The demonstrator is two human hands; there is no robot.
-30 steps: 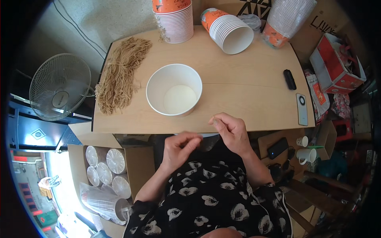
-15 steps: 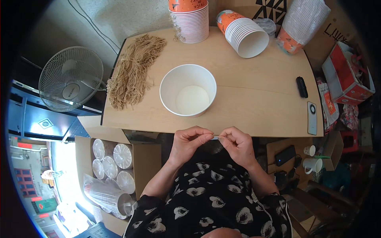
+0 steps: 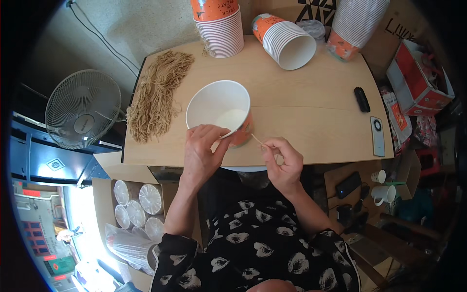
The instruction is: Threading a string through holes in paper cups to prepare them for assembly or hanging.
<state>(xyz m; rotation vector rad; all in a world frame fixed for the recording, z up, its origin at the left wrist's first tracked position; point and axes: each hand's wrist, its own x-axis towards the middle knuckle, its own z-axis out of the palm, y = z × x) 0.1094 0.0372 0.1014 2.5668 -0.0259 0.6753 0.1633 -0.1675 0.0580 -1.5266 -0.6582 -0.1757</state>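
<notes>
A paper bucket (image 3: 206, 104), white inside and orange outside, stands tilted near the front middle of the table. My left hand (image 3: 200, 150) pinches its near rim, thumb and fingers closed on the edge. To the right of the bucket, my right hand (image 3: 283, 163) holds a short tan cord (image 3: 256, 139) between thumb and fingertips. The cord's free end points up toward the bucket's orange side. At the table's left lies a thick bundle of tan cords (image 3: 158, 97).
Stacked buckets (image 3: 220, 36) stand at the back, another stack (image 3: 287, 43) lies on its side, and a plastic-wrapped stack (image 3: 357, 27) is behind right. A phone (image 3: 377, 136) and a black object (image 3: 362, 100) lie at right. A fan (image 3: 83, 109) and carton (image 3: 182, 194) are left.
My hands have moved apart from their shared hold on the cord. My left hand has taken the bucket's rim and the bucket has tipped; the right hand keeps the cord.
</notes>
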